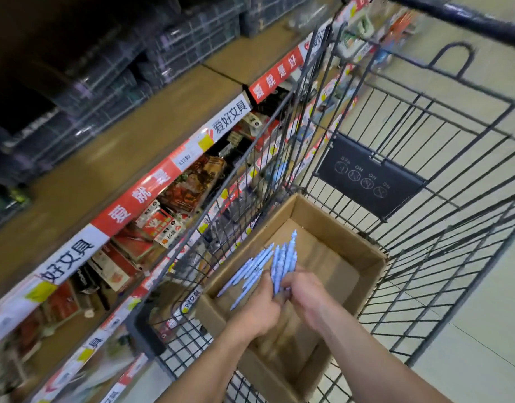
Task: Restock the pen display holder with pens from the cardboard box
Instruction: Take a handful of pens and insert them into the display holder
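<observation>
An open cardboard box lies in a black wire shopping cart. Above the box, my left hand grips a fan of light blue pens that point up and to the left. My right hand grips a tighter bunch of the same blue pens, tips pointing up. Both hands are close together over the middle of the box. The floor of the box looks bare where it shows. No pen display holder can be picked out among the blurred shelf goods.
Store shelves run along the left, with red and white price strips and packaged stationery below. Dark stacked goods fill the upper shelf. A black sign plate hangs on the cart's far wall. Pale tiled floor lies to the right.
</observation>
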A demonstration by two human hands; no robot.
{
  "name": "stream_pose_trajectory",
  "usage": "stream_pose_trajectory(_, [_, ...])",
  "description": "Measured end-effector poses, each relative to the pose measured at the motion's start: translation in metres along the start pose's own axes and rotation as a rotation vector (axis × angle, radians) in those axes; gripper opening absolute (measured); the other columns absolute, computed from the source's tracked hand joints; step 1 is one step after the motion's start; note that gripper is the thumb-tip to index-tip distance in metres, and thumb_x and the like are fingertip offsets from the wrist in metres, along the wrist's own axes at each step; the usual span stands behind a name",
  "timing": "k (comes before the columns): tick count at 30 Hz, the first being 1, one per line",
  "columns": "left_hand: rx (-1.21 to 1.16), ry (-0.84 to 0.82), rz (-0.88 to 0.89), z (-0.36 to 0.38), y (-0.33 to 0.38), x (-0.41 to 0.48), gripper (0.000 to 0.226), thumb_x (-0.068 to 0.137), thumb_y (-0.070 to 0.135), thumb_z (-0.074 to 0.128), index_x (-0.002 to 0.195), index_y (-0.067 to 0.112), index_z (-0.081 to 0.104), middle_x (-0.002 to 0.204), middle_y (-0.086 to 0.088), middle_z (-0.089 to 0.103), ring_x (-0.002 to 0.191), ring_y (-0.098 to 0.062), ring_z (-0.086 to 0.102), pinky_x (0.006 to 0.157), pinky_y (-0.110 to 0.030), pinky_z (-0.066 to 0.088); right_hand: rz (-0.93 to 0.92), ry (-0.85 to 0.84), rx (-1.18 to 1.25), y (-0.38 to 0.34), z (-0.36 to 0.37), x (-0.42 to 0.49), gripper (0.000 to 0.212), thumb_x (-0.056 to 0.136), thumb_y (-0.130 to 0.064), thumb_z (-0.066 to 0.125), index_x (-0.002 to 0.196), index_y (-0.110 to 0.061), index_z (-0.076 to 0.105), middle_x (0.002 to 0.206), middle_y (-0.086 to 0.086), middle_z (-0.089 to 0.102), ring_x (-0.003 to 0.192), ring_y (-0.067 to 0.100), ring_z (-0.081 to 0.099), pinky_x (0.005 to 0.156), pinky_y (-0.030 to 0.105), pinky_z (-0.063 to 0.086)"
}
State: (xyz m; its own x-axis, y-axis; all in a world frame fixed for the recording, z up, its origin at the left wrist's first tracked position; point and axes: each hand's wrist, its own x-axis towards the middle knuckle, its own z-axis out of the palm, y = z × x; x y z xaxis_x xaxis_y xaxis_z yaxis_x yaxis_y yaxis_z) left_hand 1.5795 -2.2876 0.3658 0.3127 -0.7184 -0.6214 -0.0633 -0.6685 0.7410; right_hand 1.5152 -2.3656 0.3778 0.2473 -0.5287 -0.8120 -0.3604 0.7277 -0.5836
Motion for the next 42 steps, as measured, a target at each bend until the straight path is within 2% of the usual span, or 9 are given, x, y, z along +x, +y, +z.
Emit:
stream_pose_trajectory(6, [-0.071, 0.108, 0.225, -0.049, 0.068, -0.067, 0.035, 0.099, 0.01, 0.053, 0.132, 0.018, 0.043, 0.127, 0.002, 0.057, 0.103, 0.01, 0.053, 0.083, 0.0, 0.037, -0.179, -0.204, 0.095, -0.067, 0.006, -0.087, 0.043, 0.072, 0.01, 0.048, 0.104, -0.005, 0.072, 0.096, 0.021, 0.072, 0.074, 0.032, 0.063, 0.048, 0.029, 0.05])
stream_pose_trajectory(10, [-0.116, 0.17, 0.36, -0.091, 0.12, -0.137, 0.038, 0.096, 0.001, 0.054, 0.13, 0.018, 0.048, 0.118, 0.011, 0.061, 0.1, 0.008, 0.059, 0.08, -0.005, 0.042, -0.303, -0.346, 0.122, -0.107, 0.016, -0.169, 0.045, 0.085, 0.012, 0.044, 0.11, -0.01, 0.075, 0.105, 0.023, 0.074, 0.093, 0.042, 0.069, 0.08, 0.052, 0.055])
stream_pose_trajectory(15, [-0.179, 0.216, 0.511, -0.137, 0.171, -0.219, 0.032, 0.097, 0.0, 0.054, 0.111, 0.028, 0.053, 0.091, 0.01, 0.072, 0.08, 0.018, 0.063, 0.067, -0.007, 0.047, -0.494, -0.513, 0.188, -0.146, 0.045, -0.281, 0.048, 0.094, 0.014, 0.037, 0.114, -0.01, 0.072, 0.105, 0.025, 0.073, 0.088, 0.038, 0.067, 0.086, 0.054, 0.048])
stream_pose_trajectory(18, [-0.145, 0.321, 0.624, -0.164, 0.198, -0.259, 0.032, 0.096, 0.003, 0.054, 0.115, 0.029, 0.058, 0.102, 0.029, 0.072, 0.096, 0.012, 0.065, 0.079, -0.011, 0.05, -0.586, -0.503, 0.26, -0.163, 0.071, -0.327, 0.045, 0.095, 0.014, 0.037, 0.12, -0.007, 0.067, 0.104, 0.02, 0.075, 0.087, 0.031, 0.073, 0.078, 0.042, 0.057])
stream_pose_trajectory(21, [-0.144, 0.407, 0.697, -0.186, 0.21, -0.301, 0.031, 0.098, 0.011, 0.056, 0.122, 0.03, 0.06, 0.118, 0.015, 0.071, 0.114, 0.0, 0.063, 0.094, -0.02, 0.05, -0.629, -0.538, 0.302, -0.172, 0.092, -0.368, 0.044, 0.093, 0.018, 0.035, 0.119, -0.002, 0.065, 0.102, 0.019, 0.075, 0.088, 0.029, 0.074, 0.076, 0.036, 0.061])
stream_pose_trajectory(28, [-0.22, 0.51, 0.716, -0.218, 0.217, -0.381, 0.028, 0.097, 0.017, 0.059, 0.12, 0.032, 0.062, 0.111, 0.014, 0.074, 0.106, -0.002, 0.068, 0.086, -0.023, 0.054, -0.731, -0.672, 0.159, -0.178, 0.119, -0.443, 0.042, 0.098, 0.012, 0.038, 0.11, -0.008, 0.072, 0.109, 0.026, 0.073, 0.095, 0.038, 0.071, 0.095, 0.061, 0.048])
stream_pose_trajectory(32, [-0.252, 0.576, 0.714, -0.232, 0.222, -0.42, 0.03, 0.097, 0.012, 0.058, 0.122, 0.028, 0.063, 0.113, 0.006, 0.075, 0.107, -0.011, 0.069, 0.091, -0.035, 0.057, -0.746, -0.758, 0.088, -0.185, 0.133, -0.474, 0.035, 0.1, 0.009, 0.04, 0.113, -0.007, 0.069, 0.106, 0.021, 0.075, 0.094, 0.032, 0.073, 0.077, 0.04, 0.058])
stream_pose_trajectory(36, [-0.295, 0.687, 0.725, -0.253, 0.215, -0.463, 0.03, 0.096, 0.007, 0.058, 0.113, 0.031, 0.064, 0.096, 0.008, 0.077, 0.084, 0.001, 0.071, 0.066, -0.016, 0.054, -0.76, -0.855, 0.001, -0.182, 0.166, -0.51, 0.031, 0.101, 0.006, 0.042, 0.116, -0.005, 0.067, 0.109, 0.02, 0.074, 0.104, 0.033, 0.071, 0.09, 0.042, 0.057])
stream_pose_trajectory(42, [-0.372, 0.84, 0.716, -0.3, 0.197, -0.509, 0.026, 0.096, 0.018, 0.062, 0.117, 0.033, 0.062, 0.108, 0.01, 0.074, 0.096, 0.0, 0.07, 0.072, -0.014, 0.053, -0.769, -0.961, -0.069, -0.18, 0.231, -0.552, 0.031, 0.101, 0.005, 0.044, 0.113, -0.007, 0.069, 0.107, 0.016, 0.076, 0.107, 0.032, 0.07, 0.094, 0.044, 0.055])
